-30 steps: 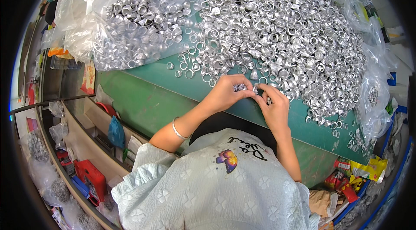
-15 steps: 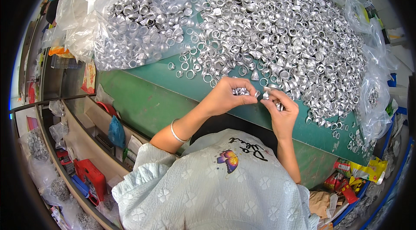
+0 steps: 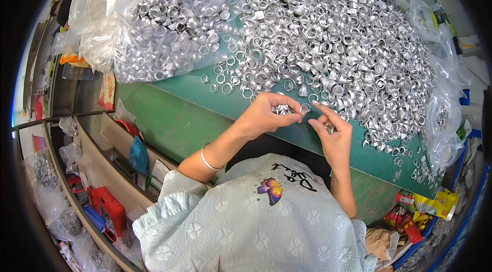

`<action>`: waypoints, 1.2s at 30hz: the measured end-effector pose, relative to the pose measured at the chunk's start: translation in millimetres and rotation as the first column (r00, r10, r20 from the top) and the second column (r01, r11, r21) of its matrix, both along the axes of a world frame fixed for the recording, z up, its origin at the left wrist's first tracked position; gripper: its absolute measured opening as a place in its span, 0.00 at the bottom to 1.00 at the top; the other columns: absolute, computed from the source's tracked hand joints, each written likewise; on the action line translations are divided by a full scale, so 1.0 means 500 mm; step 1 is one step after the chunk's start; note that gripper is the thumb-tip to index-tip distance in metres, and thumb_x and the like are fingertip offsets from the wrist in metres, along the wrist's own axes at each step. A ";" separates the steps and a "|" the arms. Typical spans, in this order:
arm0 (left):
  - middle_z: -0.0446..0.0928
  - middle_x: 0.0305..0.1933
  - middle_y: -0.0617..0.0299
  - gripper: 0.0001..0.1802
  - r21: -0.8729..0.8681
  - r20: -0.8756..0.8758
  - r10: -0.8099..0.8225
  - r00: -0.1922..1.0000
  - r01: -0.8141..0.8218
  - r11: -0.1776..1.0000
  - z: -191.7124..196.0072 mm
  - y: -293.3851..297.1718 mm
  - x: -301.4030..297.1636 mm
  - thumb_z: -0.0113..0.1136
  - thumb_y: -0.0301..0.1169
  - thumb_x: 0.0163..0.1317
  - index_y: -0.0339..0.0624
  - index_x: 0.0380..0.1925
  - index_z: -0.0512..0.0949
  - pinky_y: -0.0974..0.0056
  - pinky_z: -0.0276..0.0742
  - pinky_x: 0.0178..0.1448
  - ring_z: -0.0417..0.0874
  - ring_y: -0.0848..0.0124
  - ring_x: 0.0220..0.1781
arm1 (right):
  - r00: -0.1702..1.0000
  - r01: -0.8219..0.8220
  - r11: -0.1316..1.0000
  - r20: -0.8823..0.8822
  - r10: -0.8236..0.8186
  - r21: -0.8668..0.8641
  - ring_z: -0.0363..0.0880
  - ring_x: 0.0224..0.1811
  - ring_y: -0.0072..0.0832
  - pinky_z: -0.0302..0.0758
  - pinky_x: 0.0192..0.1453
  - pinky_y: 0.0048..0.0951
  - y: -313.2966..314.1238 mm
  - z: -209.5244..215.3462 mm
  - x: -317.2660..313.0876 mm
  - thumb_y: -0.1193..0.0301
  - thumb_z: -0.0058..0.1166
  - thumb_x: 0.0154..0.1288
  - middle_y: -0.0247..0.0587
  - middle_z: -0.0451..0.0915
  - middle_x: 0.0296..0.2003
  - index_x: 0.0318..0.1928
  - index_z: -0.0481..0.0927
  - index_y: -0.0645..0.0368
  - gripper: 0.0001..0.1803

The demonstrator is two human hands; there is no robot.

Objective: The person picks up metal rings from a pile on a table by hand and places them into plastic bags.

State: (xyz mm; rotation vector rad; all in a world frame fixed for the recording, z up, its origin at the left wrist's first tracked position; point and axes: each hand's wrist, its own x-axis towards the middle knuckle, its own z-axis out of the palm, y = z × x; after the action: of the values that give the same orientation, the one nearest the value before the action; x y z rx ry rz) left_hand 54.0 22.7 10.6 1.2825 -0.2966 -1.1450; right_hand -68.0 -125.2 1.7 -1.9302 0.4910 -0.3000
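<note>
My left hand pinches a silver-coloured ring upright between thumb and forefinger. More rings show in the hollow of that hand, seemingly cupped there. Just to the right, my right hand has its thumb and forefinger apart, close to the pinched ring. Its other fingers curl around a few rings, partly hidden in the palm. Both hands hover over the near edge of the green tabletop. Beyond them spreads a large heap of metal rings.
A clear plastic bag full of rings lies at the far left. Crumpled clear plastic borders the heap on the right. Loose small rings lie near the right corner. Shelves with a red case stand at left; yellow packets sit lower right.
My right thumb and forefinger have parted, and the ring between them is gone from their tips. My left hand still pinches a ring, now turned with its opening more visible.
</note>
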 end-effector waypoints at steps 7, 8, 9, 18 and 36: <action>0.76 0.23 0.66 0.06 -0.027 -0.116 -0.101 0.988 0.098 0.995 0.025 -0.011 -0.003 0.60 0.24 0.50 0.38 0.30 0.79 0.79 0.48 0.13 0.60 0.88 0.12 | 0.981 -0.160 0.946 0.151 0.121 0.282 0.68 0.24 0.17 0.64 0.29 0.18 -0.001 0.014 0.002 0.82 0.57 0.47 0.35 0.74 0.24 0.41 0.77 0.66 0.16; 0.76 0.23 0.66 0.06 -0.021 -0.120 -0.091 0.989 0.089 0.996 0.032 -0.012 -0.005 0.60 0.24 0.50 0.38 0.30 0.79 0.79 0.48 0.13 0.60 0.88 0.12 | 0.981 -0.151 0.951 0.157 0.112 0.270 0.68 0.24 0.17 0.65 0.29 0.18 -0.001 0.020 0.001 0.81 0.57 0.47 0.35 0.74 0.25 0.40 0.77 0.67 0.16; 0.76 0.23 0.66 0.05 -0.016 -0.124 -0.082 0.989 0.081 0.997 0.038 -0.012 -0.008 0.60 0.24 0.50 0.38 0.30 0.79 0.79 0.48 0.13 0.60 0.88 0.12 | 0.981 -0.142 0.955 0.162 0.102 0.259 0.69 0.25 0.18 0.65 0.30 0.18 -0.001 0.024 0.000 0.81 0.57 0.47 0.36 0.74 0.25 0.40 0.77 0.67 0.15; 0.71 0.18 0.72 0.04 0.036 0.017 -0.015 1.000 0.014 0.999 0.067 -0.020 -0.028 0.61 0.25 0.51 0.39 0.29 0.79 0.79 0.46 0.14 0.58 0.89 0.13 | 0.971 -0.007 1.000 0.238 0.011 -0.017 0.68 0.24 0.18 0.64 0.28 0.18 0.012 0.047 -0.008 0.82 0.60 0.44 0.36 0.76 0.25 0.36 0.78 0.66 0.14; 0.68 0.18 0.69 0.07 -0.143 -0.317 -0.022 0.948 -0.025 0.989 0.057 -0.011 -0.042 0.58 0.28 0.55 0.36 0.32 0.77 0.78 0.46 0.13 0.57 0.87 0.13 | 0.941 0.011 0.999 0.338 0.004 -0.041 0.69 0.23 0.19 0.63 0.24 0.18 0.027 0.093 -0.016 0.84 0.61 0.42 0.40 0.76 0.28 0.36 0.78 0.66 0.15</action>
State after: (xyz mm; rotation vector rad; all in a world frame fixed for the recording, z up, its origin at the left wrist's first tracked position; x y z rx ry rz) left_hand 32.8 17.1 39.0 0.9522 -0.1355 -1.2836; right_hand -76.2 -111.9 48.1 -1.8677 0.2610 -0.6364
